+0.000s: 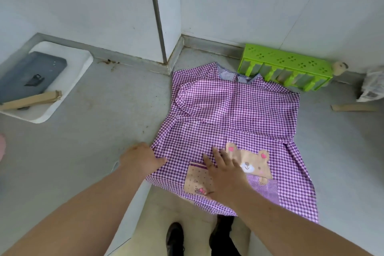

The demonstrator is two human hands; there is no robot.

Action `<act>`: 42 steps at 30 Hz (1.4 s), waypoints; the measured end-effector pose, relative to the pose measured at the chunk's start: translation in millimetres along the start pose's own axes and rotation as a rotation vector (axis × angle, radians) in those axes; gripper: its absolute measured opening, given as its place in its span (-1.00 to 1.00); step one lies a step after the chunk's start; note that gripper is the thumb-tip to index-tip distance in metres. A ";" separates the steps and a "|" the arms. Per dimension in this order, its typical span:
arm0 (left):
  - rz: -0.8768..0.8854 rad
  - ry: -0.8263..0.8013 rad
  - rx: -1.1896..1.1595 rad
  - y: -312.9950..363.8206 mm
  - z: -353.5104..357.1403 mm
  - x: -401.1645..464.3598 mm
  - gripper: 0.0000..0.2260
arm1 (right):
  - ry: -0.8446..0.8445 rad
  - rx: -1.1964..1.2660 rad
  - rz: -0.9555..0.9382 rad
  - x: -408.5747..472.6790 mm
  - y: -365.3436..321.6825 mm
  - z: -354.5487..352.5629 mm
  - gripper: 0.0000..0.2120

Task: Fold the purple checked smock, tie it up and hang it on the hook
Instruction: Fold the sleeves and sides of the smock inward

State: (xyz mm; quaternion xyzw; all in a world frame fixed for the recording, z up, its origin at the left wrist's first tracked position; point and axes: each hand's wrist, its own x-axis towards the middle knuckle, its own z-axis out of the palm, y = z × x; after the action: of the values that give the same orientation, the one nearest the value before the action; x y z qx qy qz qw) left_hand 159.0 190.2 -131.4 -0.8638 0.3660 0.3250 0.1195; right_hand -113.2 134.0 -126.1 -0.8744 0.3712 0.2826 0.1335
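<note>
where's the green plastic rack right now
In the head view the green rack lies at upper right against the wall, just beyond the collar of the purple checked smock, with a small plush toy at its right end.

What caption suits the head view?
Right hand presses the purple checked smock flat on the counter while left hand touches its edge.

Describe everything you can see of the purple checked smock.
The purple checked smock lies spread front-up on the grey surface, woven cloth, its hem hanging over the near edge. A striped collar sits at the far end; a sleeve is folded in over the chest. A bear patch and a beige pocket mark the front. The right hand presses flat on it; the left hand touches its left edge.
</note>
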 end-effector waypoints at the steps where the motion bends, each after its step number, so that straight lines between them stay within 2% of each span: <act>1: 0.010 -0.028 0.022 -3.5 -0.9 -2.3 -0.09 | -0.002 -0.002 0.010 -0.4 -0.2 -1.2 0.06; 4: 0.050 -0.079 0.024 -20.4 -2.7 -12.2 -0.15 | -0.012 0.006 0.033 -0.6 -4.9 -5.2 0.10; 7: 0.154 -0.135 -0.013 -31.5 -2.1 -20.0 -0.41 | -0.006 0.056 0.069 3.2 -4.3 -4.6 0.17; 10: 0.233 -0.154 -0.222 -39.1 0.7 -29.8 -0.60 | 0.000 0.105 0.093 5.2 -4.2 -4.5 0.21; 14: 0.244 -0.215 -0.418 -43.9 3.4 -50.6 -0.77 | -0.004 0.134 0.117 8.2 -9.0 -5.8 0.22; 17: 0.265 -0.343 -0.391 -54.7 10.7 -55.9 -0.78 | -0.015 0.134 0.137 10.4 -11.3 -7.6 0.23; 19: 0.239 -0.337 -0.278 -58.4 16.3 -56.5 -0.89 | -0.009 0.136 0.139 10.5 -11.5 -7.9 0.23; 21: 0.206 -0.299 -0.162 -58.9 19.1 -57.6 -0.80 | -0.008 0.140 0.140 10.0 -11.6 -8.3 0.23; 24: 0.203 -0.316 -0.223 -57.7 21.3 -59.9 -0.83 | -0.003 0.139 0.141 9.6 -10.7 -6.6 0.23; 26: 0.177 -0.267 -0.277 -56.7 20.9 -61.2 -0.85 | -0.009 0.142 0.128 8.5 -10.5 -6.1 0.22; 29: 0.136 -0.225 -0.363 -54.0 26.6 -55.7 -0.75 | 0.018 0.213 0.132 3.3 -7.8 -2.5 0.20; 31: 0.133 -0.214 -0.393 -48.8 29.2 -54.1 -0.70 | 0.074 0.304 0.163 -8.6 -0.8 3.4 0.15; 34: 0.106 -0.147 -0.417 -35.1 33.2 -46.3 -0.77 | 0.150 0.389 0.249 -39.9 20.0 17.1 0.00; 38: 0.082 -0.207 -0.483 -6.9 32.2 -58.2 -0.94 | 0.246 0.511 0.532 -97.8 65.3 40.9 -0.27; 42: 0.126 -0.259 -0.230 10.3 30.7 -74.8 -0.67 | 0.187 0.694 0.878 -139.2 103.6 67.8 -0.60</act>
State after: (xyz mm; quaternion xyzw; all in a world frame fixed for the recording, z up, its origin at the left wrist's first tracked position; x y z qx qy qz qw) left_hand 98.1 238.1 -105.8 -0.7982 0.3614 0.4799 0.0456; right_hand -293.7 172.6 -100.6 -0.5642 0.7813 0.0945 0.2496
